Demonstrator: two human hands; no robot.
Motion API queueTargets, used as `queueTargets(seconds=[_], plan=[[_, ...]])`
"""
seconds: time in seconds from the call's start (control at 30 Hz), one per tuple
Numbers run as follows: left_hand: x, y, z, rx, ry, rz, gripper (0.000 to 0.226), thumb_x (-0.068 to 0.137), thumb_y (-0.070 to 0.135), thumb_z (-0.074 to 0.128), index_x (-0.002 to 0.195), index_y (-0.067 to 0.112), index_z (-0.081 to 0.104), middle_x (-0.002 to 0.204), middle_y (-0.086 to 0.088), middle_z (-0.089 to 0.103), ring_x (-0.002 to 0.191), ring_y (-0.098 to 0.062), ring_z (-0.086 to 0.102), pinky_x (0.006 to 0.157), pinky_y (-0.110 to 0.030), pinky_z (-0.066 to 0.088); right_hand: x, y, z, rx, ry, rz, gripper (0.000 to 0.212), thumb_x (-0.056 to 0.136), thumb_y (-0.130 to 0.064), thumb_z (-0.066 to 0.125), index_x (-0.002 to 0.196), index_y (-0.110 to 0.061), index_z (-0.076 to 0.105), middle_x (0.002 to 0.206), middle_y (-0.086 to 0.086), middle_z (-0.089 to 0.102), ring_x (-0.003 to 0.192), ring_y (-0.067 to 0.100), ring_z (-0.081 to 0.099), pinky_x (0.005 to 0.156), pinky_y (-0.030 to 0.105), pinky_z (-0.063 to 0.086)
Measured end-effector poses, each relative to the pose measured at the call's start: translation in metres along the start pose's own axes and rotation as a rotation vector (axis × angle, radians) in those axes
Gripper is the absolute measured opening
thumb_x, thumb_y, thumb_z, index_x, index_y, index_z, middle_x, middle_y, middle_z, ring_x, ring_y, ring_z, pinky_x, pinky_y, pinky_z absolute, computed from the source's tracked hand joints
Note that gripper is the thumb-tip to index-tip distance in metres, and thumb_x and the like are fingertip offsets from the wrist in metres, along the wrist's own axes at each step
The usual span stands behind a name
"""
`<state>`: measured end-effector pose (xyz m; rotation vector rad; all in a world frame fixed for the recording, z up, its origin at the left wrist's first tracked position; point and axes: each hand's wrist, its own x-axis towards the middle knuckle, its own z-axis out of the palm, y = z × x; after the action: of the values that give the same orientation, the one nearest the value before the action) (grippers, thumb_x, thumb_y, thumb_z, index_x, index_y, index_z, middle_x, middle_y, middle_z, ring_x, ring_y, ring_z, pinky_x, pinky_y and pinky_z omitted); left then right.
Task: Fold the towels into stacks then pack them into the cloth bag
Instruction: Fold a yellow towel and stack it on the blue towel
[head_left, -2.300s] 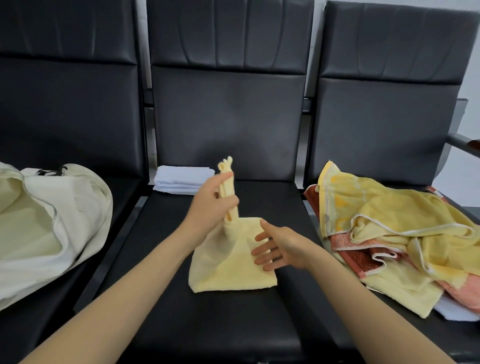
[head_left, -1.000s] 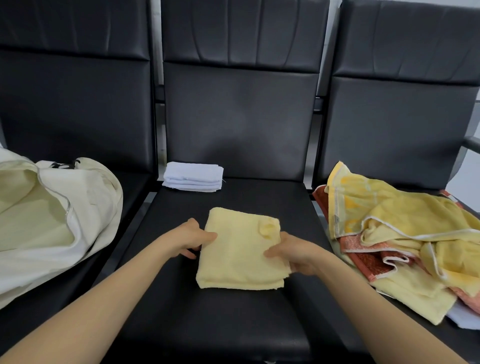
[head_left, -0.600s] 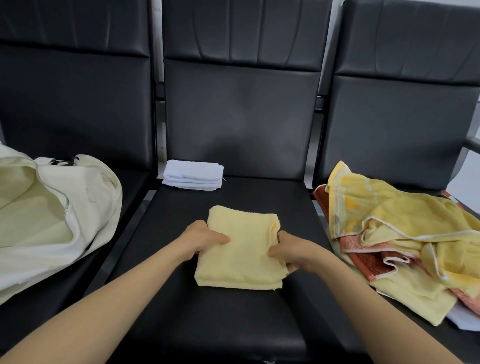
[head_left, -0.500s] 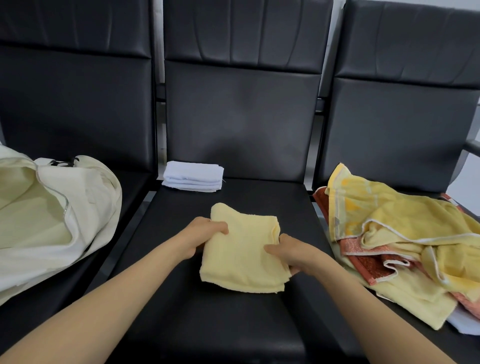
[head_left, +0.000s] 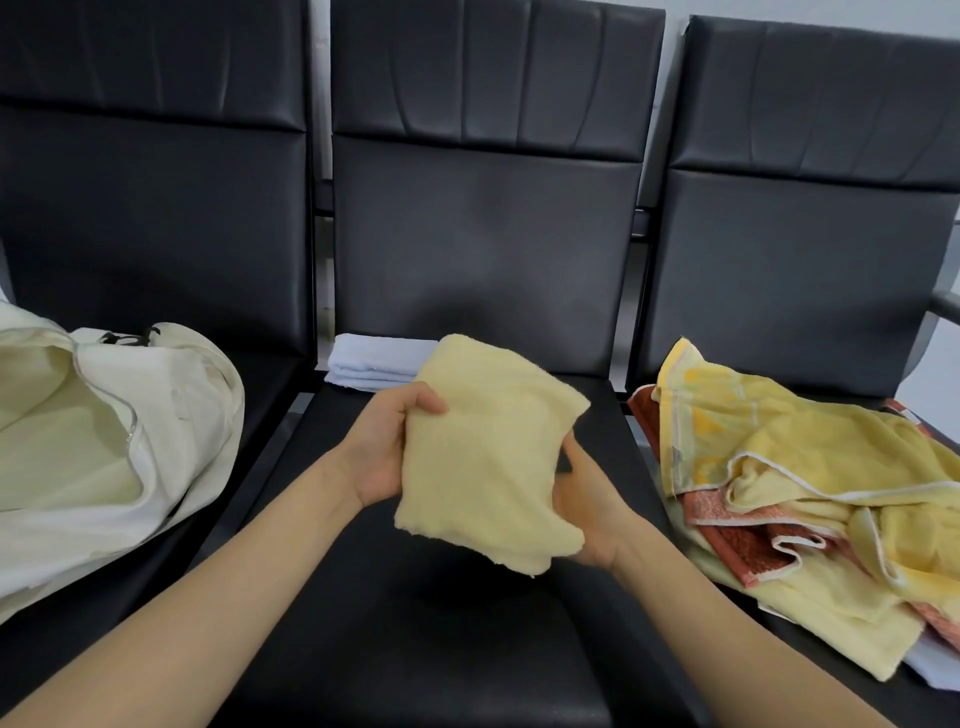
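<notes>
1. Towel (head_left: 483, 457), flat on the seat (head_left: 415, 623) half a second ago, is now lifted clear of it.
2. I see both hands gripping it: left hand (head_left: 387, 452) and right hand (head_left: 582, 499), one on each side edge.
3. My read: the fold is done. It goes next to the white stack (head_left: 379, 361) or the bag (head_left: 156, 426).

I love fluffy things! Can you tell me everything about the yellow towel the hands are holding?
The pale yellow towel looks soft and fuzzy, like terry cloth. It is folded into a thick, roughly square pad with slightly uneven edges. It is held tilted above the black middle seat, far edge higher. The left hand grips its left side, thumb on top; the right hand holds its right side from beneath.
</notes>
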<state>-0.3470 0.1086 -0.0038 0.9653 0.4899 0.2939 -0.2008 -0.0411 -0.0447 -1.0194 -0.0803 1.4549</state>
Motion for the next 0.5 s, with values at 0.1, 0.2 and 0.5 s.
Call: queueTargets(seconds=[0.1,0.2,0.5], plan=[[0.0,0.001,-0.007,0.011,0.045,-0.001,0.049,0.067,0.012,0.057,0.116,0.009,0.063,0.108,-0.013,0.069,0.092,-0.03,0.065,0.079,-0.04,0.051,0.002,-0.007,-0.006,0.071,-0.07,-0.077,0.087,0.077,-0.081,0.042,0.127,-0.013,0.061,0.127,0.011,0.063,0.114,0.032,0.061,0.101,0.045,0.044],[0.002,0.004,-0.017,0.037,0.118,-0.009,0.044,0.075,0.01,0.053,0.118,0.008,0.063,0.111,-0.014,0.069,0.097,-0.031,0.064,0.084,-0.042,0.051,-0.003,-0.017,-0.006,-0.006,-0.067,-0.163,0.077,0.082,-0.066,0.055,0.136,-0.012,0.049,0.133,0.014,0.059,0.121,0.035,0.057,0.104,0.05,0.041],[0.006,0.003,-0.021,0.386,0.213,0.119,0.06,0.087,0.006,0.064,0.139,0.016,0.036,0.121,-0.007,0.062,0.107,-0.022,0.062,0.089,-0.036,0.051,-0.013,-0.033,-0.007,-0.401,-0.011,-0.438,0.036,0.089,-0.006,0.055,0.12,-0.023,0.064,0.125,0.003,0.061,0.113,0.024,0.061,0.086,0.038,0.052]])
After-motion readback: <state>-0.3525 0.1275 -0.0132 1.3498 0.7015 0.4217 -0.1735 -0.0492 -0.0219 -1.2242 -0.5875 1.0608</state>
